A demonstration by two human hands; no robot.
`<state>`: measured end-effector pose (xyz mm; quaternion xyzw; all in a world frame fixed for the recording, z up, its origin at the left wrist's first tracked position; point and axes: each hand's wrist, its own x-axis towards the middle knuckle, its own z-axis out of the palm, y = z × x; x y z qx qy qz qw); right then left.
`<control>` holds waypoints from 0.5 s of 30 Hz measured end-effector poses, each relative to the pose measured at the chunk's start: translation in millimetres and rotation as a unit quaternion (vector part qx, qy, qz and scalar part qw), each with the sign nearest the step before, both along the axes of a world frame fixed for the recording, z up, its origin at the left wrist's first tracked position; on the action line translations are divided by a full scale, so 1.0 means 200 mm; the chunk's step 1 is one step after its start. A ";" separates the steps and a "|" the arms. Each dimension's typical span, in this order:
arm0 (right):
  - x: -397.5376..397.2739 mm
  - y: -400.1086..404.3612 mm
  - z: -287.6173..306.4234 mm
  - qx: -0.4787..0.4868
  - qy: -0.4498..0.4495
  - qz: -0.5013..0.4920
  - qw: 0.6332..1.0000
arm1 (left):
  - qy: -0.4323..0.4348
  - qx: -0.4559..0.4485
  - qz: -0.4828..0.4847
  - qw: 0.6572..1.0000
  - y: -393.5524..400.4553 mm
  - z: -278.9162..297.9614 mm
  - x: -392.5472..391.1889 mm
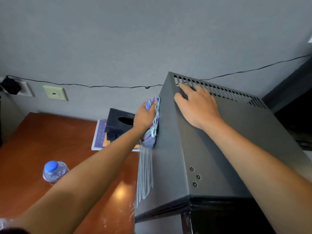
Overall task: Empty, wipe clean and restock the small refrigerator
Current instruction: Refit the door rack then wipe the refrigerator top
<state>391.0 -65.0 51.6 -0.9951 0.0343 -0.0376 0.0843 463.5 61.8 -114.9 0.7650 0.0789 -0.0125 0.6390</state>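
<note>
The small dark grey refrigerator stands at the right, seen from above, with a vent grille along its back top edge. My left hand presses a purple and blue striped cloth against the fridge's left side wall, near the top edge. Pale streaks run down that wall below the cloth. My right hand lies flat and open on the fridge top, fingertips at the vent slots. A water bottle with a blue cap stands on the wooden table, partly behind my left forearm.
A reddish wooden table lies left of the fridge. A black tissue box sits on a purple booklet near the wall. A thin black cable runs along the grey wall to a plug. Dark furniture stands at far right.
</note>
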 end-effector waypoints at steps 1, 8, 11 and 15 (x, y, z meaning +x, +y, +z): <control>0.01 0.00 0.00 -0.001 -0.001 -0.001 1.000 | -0.001 -0.008 0.001 1.000 0.00 0.00 0.08; 0.02 -0.01 -0.01 0.005 -0.004 -0.001 1.000 | -0.011 0.014 0.010 1.000 -0.01 -0.03 0.10; 0.02 -0.01 -0.01 0.009 -0.004 -0.003 1.000 | -0.010 0.018 0.019 1.000 -0.01 0.00 -0.14; 0.01 0.00 0.00 0.011 -0.007 -0.001 1.000 | -0.009 0.026 0.027 0.999 -0.01 -0.03 -0.59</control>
